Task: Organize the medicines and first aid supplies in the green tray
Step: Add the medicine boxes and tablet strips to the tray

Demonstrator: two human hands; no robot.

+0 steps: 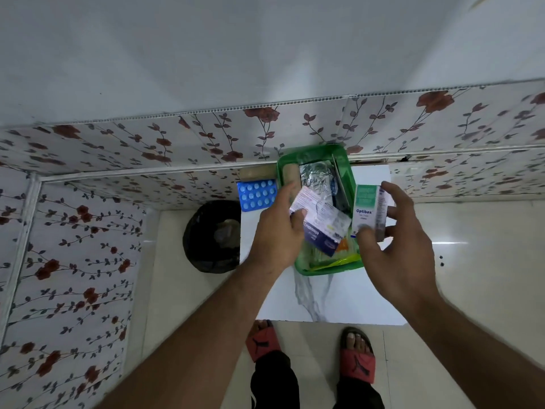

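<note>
A green tray stands on a small white table, holding foil blister strips, a tan bandage roll and other packets. Over the tray's left half, my left hand grips a pale pink medicine packet lying above a dark blue box. At the tray's right edge my right hand holds an upright white and green carton labelled Optibex. A blue blister pack and a second tan roll lie on the table left of the tray.
A black bin bag sits on the floor left of the table. Floral wall panels close in at the left and behind. My feet in red sandals stand at the table's near edge.
</note>
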